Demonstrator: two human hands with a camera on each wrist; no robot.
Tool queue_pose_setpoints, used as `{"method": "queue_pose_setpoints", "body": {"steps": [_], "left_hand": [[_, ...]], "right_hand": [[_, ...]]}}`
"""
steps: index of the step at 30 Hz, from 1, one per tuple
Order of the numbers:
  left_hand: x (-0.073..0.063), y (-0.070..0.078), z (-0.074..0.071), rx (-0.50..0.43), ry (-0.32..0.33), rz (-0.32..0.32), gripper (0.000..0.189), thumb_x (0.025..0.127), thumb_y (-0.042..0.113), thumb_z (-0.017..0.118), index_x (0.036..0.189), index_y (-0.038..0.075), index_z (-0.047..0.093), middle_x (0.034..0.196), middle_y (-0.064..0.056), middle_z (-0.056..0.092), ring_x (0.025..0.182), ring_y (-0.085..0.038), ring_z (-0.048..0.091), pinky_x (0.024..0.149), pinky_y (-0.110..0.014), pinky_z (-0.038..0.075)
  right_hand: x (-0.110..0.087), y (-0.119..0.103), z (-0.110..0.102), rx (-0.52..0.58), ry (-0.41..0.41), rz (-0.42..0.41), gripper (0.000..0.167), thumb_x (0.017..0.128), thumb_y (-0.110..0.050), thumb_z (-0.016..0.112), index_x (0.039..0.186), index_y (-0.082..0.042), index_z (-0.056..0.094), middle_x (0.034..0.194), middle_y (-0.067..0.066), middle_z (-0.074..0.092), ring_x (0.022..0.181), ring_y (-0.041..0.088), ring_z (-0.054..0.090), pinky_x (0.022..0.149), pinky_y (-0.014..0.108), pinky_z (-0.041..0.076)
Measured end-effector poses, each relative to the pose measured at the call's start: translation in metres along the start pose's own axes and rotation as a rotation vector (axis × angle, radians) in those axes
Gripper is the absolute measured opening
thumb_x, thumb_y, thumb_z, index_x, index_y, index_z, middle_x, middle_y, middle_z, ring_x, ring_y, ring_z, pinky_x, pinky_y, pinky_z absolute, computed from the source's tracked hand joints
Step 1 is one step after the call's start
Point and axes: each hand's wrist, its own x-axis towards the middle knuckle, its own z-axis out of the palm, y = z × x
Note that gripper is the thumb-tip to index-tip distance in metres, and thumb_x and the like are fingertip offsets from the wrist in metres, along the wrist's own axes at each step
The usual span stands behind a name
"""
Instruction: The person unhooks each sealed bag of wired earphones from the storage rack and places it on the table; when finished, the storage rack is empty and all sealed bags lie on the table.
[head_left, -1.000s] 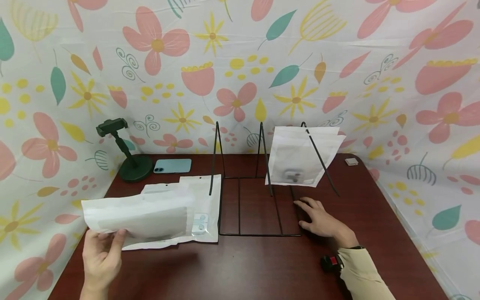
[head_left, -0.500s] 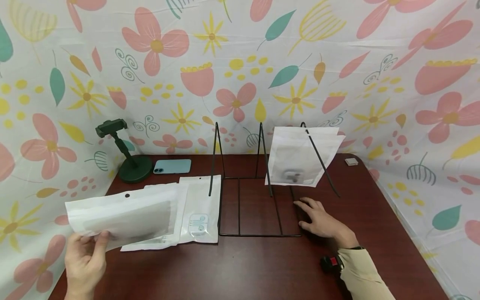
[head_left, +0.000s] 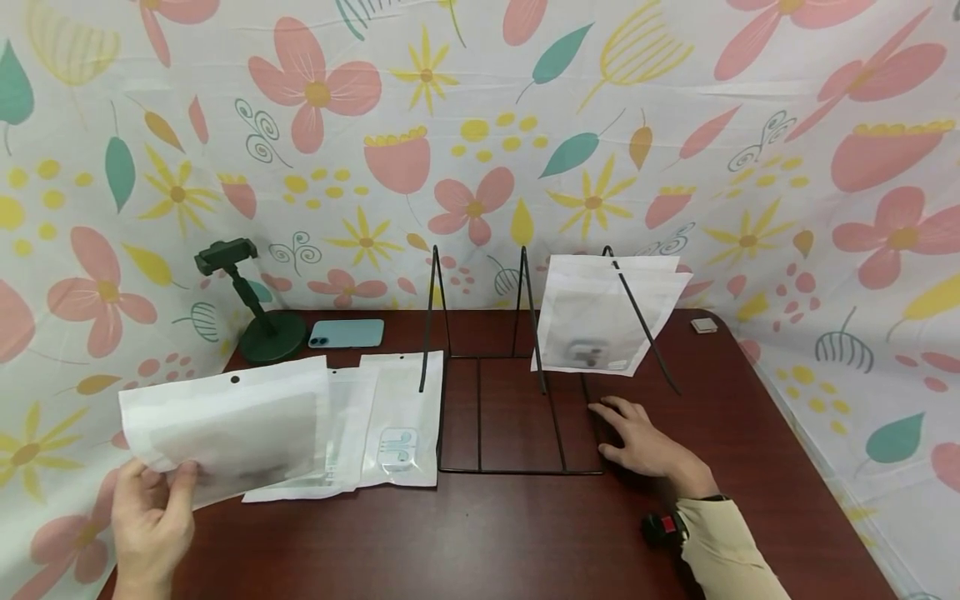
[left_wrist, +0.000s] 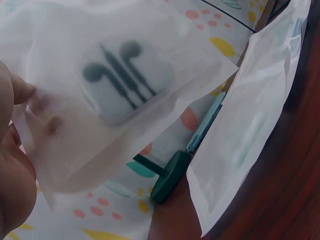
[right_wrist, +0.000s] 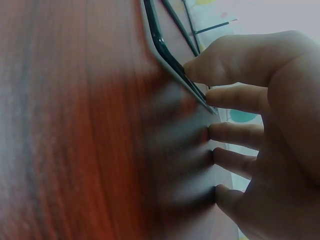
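My left hand (head_left: pixel 153 517) pinches the lower left corner of a white zip bag (head_left: pixel 232 421), held tilted above the table's left side. Through the bag's translucent face, the left wrist view shows a pair of earphones (left_wrist: pixel 122 77) in a square case. Two more white bags lie flat beside it; the bag on the right (head_left: pixel 397 387) has an earphone case (head_left: pixel 397 448) showing in its clear part. My right hand (head_left: pixel 641 437) rests on the table, its fingers spread at the right edge of a black wire rack (head_left: pixel 521 472). In the right wrist view the thumb touches the wire (right_wrist: pixel 162 47).
White bags (head_left: pixel 600 317) hang on the rack's right prong. A green phone stand (head_left: pixel 270 335) and a light blue phone (head_left: pixel 347 333) are at the back left. A small white square item (head_left: pixel 703 325) lies at the back right. Patterned fabric (head_left: pixel 480 125) surrounds the table.
My left hand has moved left with the bag, drawing it off the bags lying beneath and uncovering more of them. The bag's hole edge has turned into view. My right hand has stayed put.
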Motion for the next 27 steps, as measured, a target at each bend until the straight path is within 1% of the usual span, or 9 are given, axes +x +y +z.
{"method": "queue_pose_setpoints", "body": {"steps": [5, 8, 13, 14, 17, 20, 22, 24, 27], "left_hand": [[0.002, -0.003, -0.006, 0.039, 0.008, -0.014, 0.046, 0.079, -0.034, 0.040, 0.123, -0.022, 0.042, 0.104, -0.011, 0.070, 0.090, -0.014, 0.066, 0.080, -0.015, 0.052], [0.003, -0.006, -0.009, 0.067, -0.004, -0.018, 0.048, 0.079, -0.034, 0.040, 0.125, -0.022, 0.040, 0.105, -0.009, 0.070, 0.091, -0.013, 0.065, 0.082, -0.015, 0.051], [0.004, -0.010, -0.018, 0.125, -0.003, -0.036, 0.048, 0.079, -0.033, 0.040, 0.126, -0.022, 0.040, 0.100, -0.005, 0.069, 0.086, -0.009, 0.066, 0.078, -0.012, 0.051], [0.004, -0.010, -0.019, 0.127, -0.003, -0.041, 0.049, 0.079, -0.033, 0.040, 0.127, -0.022, 0.040, 0.100, -0.005, 0.069, 0.086, -0.009, 0.066, 0.077, -0.011, 0.051], [0.003, -0.010, -0.024, 0.185, 0.003, -0.072, 0.049, 0.080, -0.032, 0.041, 0.128, -0.021, 0.039, 0.097, -0.001, 0.070, 0.084, -0.005, 0.066, 0.076, -0.010, 0.051], [0.002, -0.006, -0.026, 0.413, -0.004, -0.117, 0.051, 0.082, -0.028, 0.044, 0.131, -0.018, 0.036, 0.096, 0.011, 0.067, 0.085, 0.003, 0.065, 0.074, -0.007, 0.049], [0.002, -0.004, -0.027, 0.557, -0.024, -0.137, 0.054, 0.084, -0.026, 0.047, 0.134, -0.016, 0.032, 0.098, 0.016, 0.063, 0.088, 0.007, 0.063, 0.073, -0.005, 0.048], [0.003, 0.000, -0.026, 0.707, -0.042, -0.179, 0.055, 0.086, -0.023, 0.049, 0.136, -0.012, 0.029, 0.100, 0.023, 0.059, 0.090, 0.012, 0.060, 0.073, -0.004, 0.047], [0.003, 0.001, -0.025, 0.747, -0.048, -0.230, 0.057, 0.086, -0.023, 0.049, 0.138, -0.010, 0.027, 0.099, 0.024, 0.057, 0.088, 0.014, 0.059, 0.071, -0.003, 0.047]], "right_hand": [[-0.001, 0.000, -0.001, -0.002, 0.003, -0.001, 0.060, 0.090, -0.014, 0.066, 0.144, -0.003, 0.043, 0.146, 0.027, 0.034, 0.129, 0.047, 0.032, 0.092, 0.059, 0.042], [-0.001, 0.000, -0.002, -0.003, 0.001, 0.001, 0.059, 0.091, -0.015, 0.066, 0.144, -0.003, 0.044, 0.146, 0.027, 0.034, 0.129, 0.047, 0.033, 0.092, 0.059, 0.042], [0.000, 0.000, -0.003, -0.005, -0.007, 0.002, 0.060, 0.091, -0.016, 0.067, 0.145, -0.004, 0.044, 0.147, 0.027, 0.034, 0.129, 0.046, 0.033, 0.092, 0.058, 0.042], [0.001, 0.000, -0.003, -0.005, -0.008, 0.003, 0.060, 0.091, -0.016, 0.067, 0.144, -0.004, 0.044, 0.147, 0.027, 0.034, 0.129, 0.047, 0.033, 0.093, 0.058, 0.042], [0.001, 0.000, -0.003, -0.005, -0.009, 0.002, 0.059, 0.091, -0.017, 0.067, 0.144, -0.004, 0.044, 0.147, 0.027, 0.034, 0.129, 0.047, 0.033, 0.093, 0.059, 0.042], [0.001, 0.000, -0.002, -0.008, -0.005, 0.001, 0.059, 0.090, -0.016, 0.067, 0.144, -0.004, 0.044, 0.146, 0.027, 0.035, 0.129, 0.047, 0.033, 0.093, 0.059, 0.042], [0.001, 0.000, -0.001, -0.007, -0.004, 0.002, 0.060, 0.090, -0.015, 0.066, 0.144, -0.003, 0.044, 0.146, 0.027, 0.035, 0.129, 0.047, 0.032, 0.094, 0.059, 0.041], [0.001, 0.000, -0.001, -0.009, 0.001, 0.000, 0.060, 0.090, -0.015, 0.066, 0.144, -0.003, 0.044, 0.146, 0.027, 0.035, 0.129, 0.047, 0.032, 0.093, 0.059, 0.041], [0.000, 0.000, -0.001, -0.011, 0.002, 0.000, 0.060, 0.090, -0.015, 0.066, 0.144, -0.003, 0.044, 0.146, 0.027, 0.035, 0.129, 0.047, 0.032, 0.094, 0.059, 0.041]]}}
